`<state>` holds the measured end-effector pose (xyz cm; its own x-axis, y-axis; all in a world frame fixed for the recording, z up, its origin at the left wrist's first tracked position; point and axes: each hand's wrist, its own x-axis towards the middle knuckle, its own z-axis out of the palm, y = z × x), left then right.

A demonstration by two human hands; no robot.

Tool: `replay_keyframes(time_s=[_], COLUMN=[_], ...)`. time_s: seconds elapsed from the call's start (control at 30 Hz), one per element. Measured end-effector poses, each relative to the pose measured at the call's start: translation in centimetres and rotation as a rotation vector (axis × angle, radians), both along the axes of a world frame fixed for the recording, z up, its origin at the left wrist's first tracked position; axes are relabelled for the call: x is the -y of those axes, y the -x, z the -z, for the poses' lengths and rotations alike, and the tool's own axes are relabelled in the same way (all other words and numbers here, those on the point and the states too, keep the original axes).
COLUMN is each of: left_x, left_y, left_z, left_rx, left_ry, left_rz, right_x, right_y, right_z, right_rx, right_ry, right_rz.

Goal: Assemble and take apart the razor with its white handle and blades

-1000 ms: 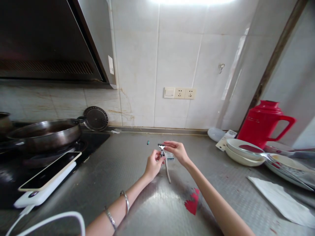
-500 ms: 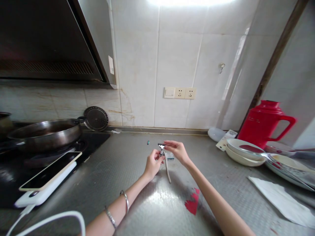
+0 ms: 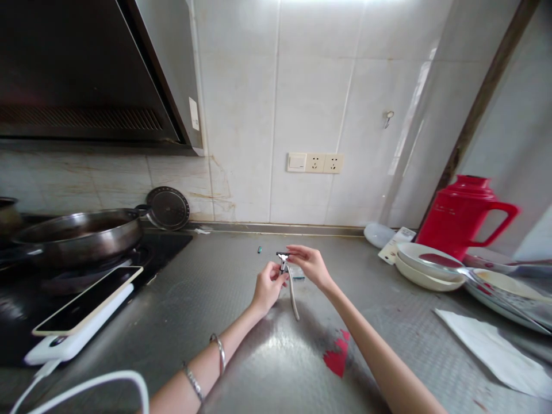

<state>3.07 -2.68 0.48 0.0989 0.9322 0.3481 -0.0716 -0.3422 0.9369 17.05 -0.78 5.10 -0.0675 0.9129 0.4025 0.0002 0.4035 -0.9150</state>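
Observation:
Thumb and fingers of my left hand (image 3: 268,286) are closed on the lower part of a small T-shaped tool (image 3: 283,263). It has a dark bar across the top and a white-and-silver body; its exact kind is too small to tell. My right hand (image 3: 311,264) pinches the right end of the bar, fingers pressed together and partly hiding it. Just below, a thin pale, slightly curved stick (image 3: 293,296) slants down over the counter. Behind the right fingers lies a small clear packet or case (image 3: 297,273). A tiny green-and-black piece (image 3: 259,249) rests farther back.
On the left are a hob with a steel pan (image 3: 81,236), a phone (image 3: 88,302) and a white power bank (image 3: 80,328) with cable. A torn red scrap (image 3: 337,359) lies nearer me. To the right stand bowls (image 3: 426,279), a red flask (image 3: 457,218) and a white paper (image 3: 491,351).

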Motion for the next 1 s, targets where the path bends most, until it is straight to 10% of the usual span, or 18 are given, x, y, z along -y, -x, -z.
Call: replay_keyframes(time_s=[0.67, 1.0], left_x=[-0.5, -1.2], left_y=[0.3, 1.4], left_z=[-0.4, -1.7], left_rx=[0.066, 0.113], left_ry=[0.067, 0.022], left_rz=[0.032, -0.021], right_x=[0.2, 0.1], right_y=[0.0, -0.7], right_z=[-0.1, 0.0], right_rx=[0.059, 0.044], right_ry=[-0.052, 0.254], right_rz=[-0.034, 0.098])
